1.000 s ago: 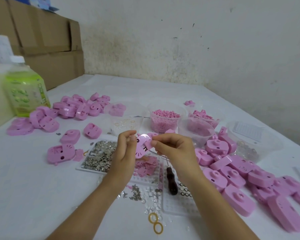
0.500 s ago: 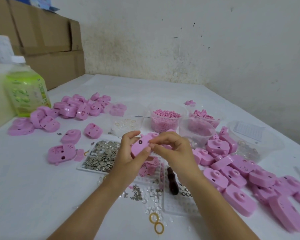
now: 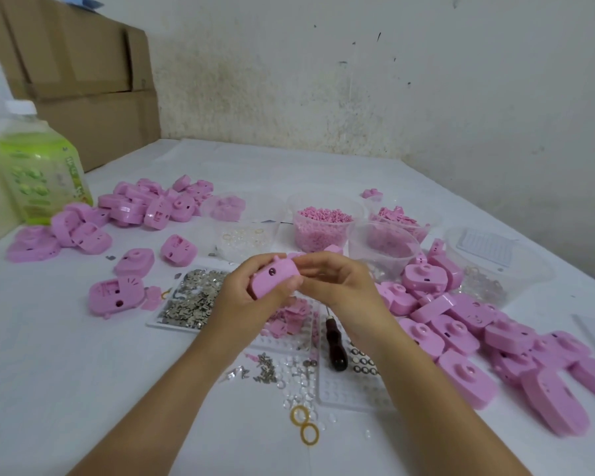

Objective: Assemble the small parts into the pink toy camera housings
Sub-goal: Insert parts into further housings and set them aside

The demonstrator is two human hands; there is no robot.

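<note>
Gripping a pink camera housing, the left hand curls its fingers round it; fingers of the right hand pinch its right end, above a dark-handled tool.

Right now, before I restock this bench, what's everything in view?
housing: one, pink, held in both hands
left heap: many housings, pink, far left
right heap: many housings, pink, right
tubs: several, clear, behind the hands
metal bits: many, silver, tray left of hands
tool: one, dark handle, under right wrist
rings: two, yellow, near edge
bottle: one, green, far left
boxes: stacked, brown, back left
table: one, white
left hand: grips housing
right hand: pinches housing
</note>
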